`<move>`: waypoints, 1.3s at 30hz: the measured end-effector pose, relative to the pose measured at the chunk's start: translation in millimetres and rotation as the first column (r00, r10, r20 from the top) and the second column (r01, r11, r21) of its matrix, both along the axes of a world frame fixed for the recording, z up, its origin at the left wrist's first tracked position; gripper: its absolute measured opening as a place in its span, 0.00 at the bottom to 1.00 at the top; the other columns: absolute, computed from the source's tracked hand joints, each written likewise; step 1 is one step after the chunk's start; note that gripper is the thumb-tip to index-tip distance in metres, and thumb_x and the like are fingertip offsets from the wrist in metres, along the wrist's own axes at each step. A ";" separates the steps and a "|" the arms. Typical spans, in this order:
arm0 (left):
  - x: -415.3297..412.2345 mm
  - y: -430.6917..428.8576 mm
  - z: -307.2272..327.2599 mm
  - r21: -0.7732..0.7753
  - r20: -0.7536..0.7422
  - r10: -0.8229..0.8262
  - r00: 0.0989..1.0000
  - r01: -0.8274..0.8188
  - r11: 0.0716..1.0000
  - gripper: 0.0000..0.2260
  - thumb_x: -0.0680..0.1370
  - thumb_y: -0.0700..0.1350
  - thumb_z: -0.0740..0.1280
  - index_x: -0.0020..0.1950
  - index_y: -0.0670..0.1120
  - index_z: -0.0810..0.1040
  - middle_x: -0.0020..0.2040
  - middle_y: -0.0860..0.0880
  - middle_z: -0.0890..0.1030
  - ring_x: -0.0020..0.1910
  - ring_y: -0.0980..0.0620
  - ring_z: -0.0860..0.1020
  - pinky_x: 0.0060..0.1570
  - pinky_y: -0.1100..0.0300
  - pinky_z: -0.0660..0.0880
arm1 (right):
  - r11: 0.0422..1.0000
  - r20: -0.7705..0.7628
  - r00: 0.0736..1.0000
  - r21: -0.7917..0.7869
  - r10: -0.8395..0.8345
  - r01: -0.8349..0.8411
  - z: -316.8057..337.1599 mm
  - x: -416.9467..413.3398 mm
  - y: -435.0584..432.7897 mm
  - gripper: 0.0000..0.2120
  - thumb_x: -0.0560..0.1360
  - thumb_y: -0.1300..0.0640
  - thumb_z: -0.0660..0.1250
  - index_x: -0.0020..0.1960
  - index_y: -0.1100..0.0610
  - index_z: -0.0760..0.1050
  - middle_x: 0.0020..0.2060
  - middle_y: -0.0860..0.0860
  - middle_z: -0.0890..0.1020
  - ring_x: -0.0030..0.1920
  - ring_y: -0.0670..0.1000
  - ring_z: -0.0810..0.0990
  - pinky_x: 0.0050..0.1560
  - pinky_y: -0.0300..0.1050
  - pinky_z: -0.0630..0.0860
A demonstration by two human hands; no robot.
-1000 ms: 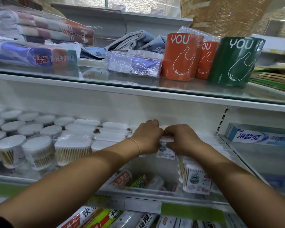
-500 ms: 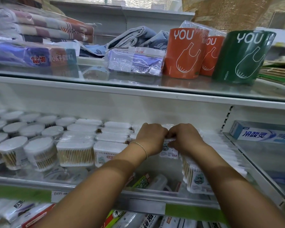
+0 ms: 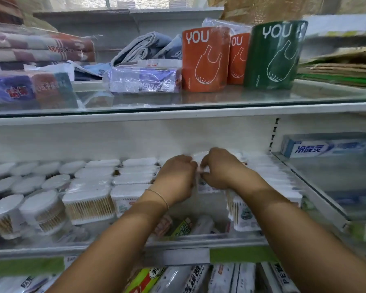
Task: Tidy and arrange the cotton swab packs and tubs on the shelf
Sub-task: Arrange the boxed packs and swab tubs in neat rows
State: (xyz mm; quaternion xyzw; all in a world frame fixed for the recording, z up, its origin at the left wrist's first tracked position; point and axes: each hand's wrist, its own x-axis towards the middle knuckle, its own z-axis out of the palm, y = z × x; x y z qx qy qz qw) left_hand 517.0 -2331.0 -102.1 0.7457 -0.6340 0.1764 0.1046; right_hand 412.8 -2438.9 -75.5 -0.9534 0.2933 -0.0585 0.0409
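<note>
As the hands close in tighter than before, left hand (image 3: 175,178) and right hand (image 3: 222,170) both pinch one swab pack (image 3: 205,186) with curled fingers (image 3: 188,166), well left of the toothpaste box (image 3: 325,147).

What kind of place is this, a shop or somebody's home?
Most likely a general shop: glass shelves stocked with rows of identical cotton swab tubs, a toothpaste box, and a price-label strip on the shelf edge.
</note>
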 end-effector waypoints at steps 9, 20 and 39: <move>13.0 18.8 7.3 -0.063 -0.008 0.149 0.989 -0.149 0.987 0.13 0.68 0.47 0.71 0.51 0.46 0.82 0.46 0.44 0.79 0.47 0.40 0.76 0.43 0.55 0.70 | 0.993 0.138 0.986 -0.084 0.089 -0.078 2.9 -7.6 14.5 0.19 0.77 0.53 0.66 0.68 0.49 0.73 0.62 0.53 0.74 0.63 0.57 0.71 0.63 0.50 0.69; 17.3 28.4 28.7 0.111 -0.044 0.296 0.954 -0.290 0.951 0.08 0.76 0.47 0.68 0.55 0.53 0.80 0.53 0.50 0.75 0.54 0.47 0.74 0.52 0.57 0.71 | 0.978 0.193 0.965 0.071 0.180 -0.196 3.7 12.4 28.7 0.23 0.74 0.66 0.66 0.66 0.51 0.76 0.61 0.51 0.78 0.57 0.53 0.78 0.55 0.45 0.77; 11.4 43.8 64.4 -0.396 -0.733 -0.085 0.675 -0.323 0.860 0.18 0.80 0.60 0.61 0.46 0.47 0.82 0.39 0.52 0.82 0.33 0.55 0.78 0.36 0.61 0.72 | 0.834 0.713 0.694 0.441 -0.101 -0.332 34.5 -27.7 27.5 0.13 0.66 0.61 0.79 0.48 0.53 0.82 0.42 0.49 0.83 0.37 0.53 0.83 0.35 0.50 0.82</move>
